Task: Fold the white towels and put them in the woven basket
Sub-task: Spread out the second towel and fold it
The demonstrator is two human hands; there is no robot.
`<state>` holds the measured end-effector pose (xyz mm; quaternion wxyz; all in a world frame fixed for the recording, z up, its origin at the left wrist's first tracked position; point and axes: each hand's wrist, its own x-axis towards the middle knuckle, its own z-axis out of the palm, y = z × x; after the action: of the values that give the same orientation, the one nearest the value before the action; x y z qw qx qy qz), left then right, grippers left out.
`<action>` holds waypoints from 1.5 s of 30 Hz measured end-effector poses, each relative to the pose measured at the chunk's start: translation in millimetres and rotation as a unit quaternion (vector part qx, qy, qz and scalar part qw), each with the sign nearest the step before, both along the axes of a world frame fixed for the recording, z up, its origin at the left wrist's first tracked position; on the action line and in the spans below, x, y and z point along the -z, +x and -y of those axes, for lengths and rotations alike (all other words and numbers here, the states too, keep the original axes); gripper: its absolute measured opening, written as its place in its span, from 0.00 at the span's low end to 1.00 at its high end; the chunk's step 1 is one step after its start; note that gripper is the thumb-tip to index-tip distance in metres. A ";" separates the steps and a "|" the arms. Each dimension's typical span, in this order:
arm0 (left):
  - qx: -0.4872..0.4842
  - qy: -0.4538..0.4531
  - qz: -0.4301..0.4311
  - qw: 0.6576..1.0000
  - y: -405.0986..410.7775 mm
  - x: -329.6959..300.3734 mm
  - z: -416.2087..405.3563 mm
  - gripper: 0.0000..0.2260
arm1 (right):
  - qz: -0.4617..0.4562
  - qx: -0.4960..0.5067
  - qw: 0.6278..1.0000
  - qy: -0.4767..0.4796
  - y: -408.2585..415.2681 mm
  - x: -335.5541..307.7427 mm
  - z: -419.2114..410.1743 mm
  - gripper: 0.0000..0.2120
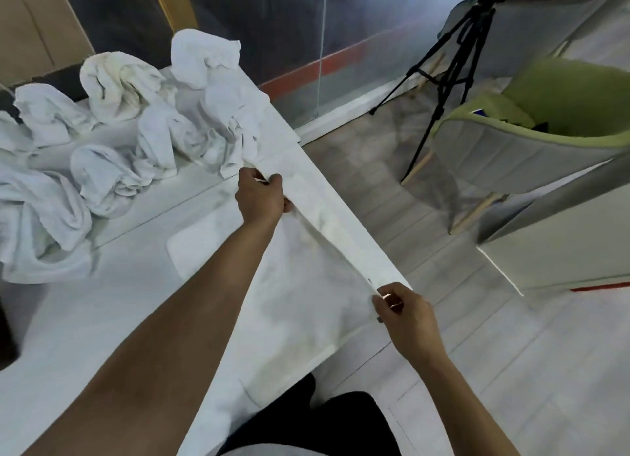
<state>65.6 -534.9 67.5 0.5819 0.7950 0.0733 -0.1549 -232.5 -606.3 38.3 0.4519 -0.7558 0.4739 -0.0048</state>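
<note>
A white towel (300,295) lies spread flat on the white table (112,312), its right edge along the table's right edge. My left hand (260,196) pinches the towel's far right corner. My right hand (405,314) pinches its near right corner, and the edge between them is lifted and taut. Several crumpled white towels (136,114) are heaped at the table's far left. No woven basket is in view.
A green and grey chair (531,148) stands on the floor to the right, a black tripod (453,60) behind it. A glass wall (289,39) runs along the far side. Another white table edge (552,244) is at right.
</note>
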 end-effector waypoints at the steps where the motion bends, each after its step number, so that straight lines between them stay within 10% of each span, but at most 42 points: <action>1: 0.008 0.008 -0.002 1.000 0.2 7.2 6.4 0.06 | -0.015 -0.008 1.000 -0.002 1.4 7.1 7.3 0.05; 9: 0.138 0.043 -0.028 0.989 -21.3 62.4 21.9 0.10 | -0.136 -0.089 0.986 -0.031 20.0 65.7 65.5 0.04; 24: 0.117 0.425 -0.097 0.892 -226.2 152.4 -173.3 0.16 | -0.193 -0.271 0.937 -0.101 21.6 101.2 101.3 0.11; 32: -0.130 0.319 -0.129 0.930 -260.1 141.0 -173.5 0.16 | -0.151 -0.263 0.951 -0.065 16.6 112.7 102.4 0.13; 45: -0.243 0.071 -0.223 0.941 -286.3 118.6 -178.8 0.08 | -0.006 -0.128 0.987 0.098 -16.3 88.1 105.2 0.09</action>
<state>-220.7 -356.1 -51.1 0.5128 0.7371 0.4030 -0.1770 -248.8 -711.5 -49.8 0.5180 -0.7621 0.3741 0.1048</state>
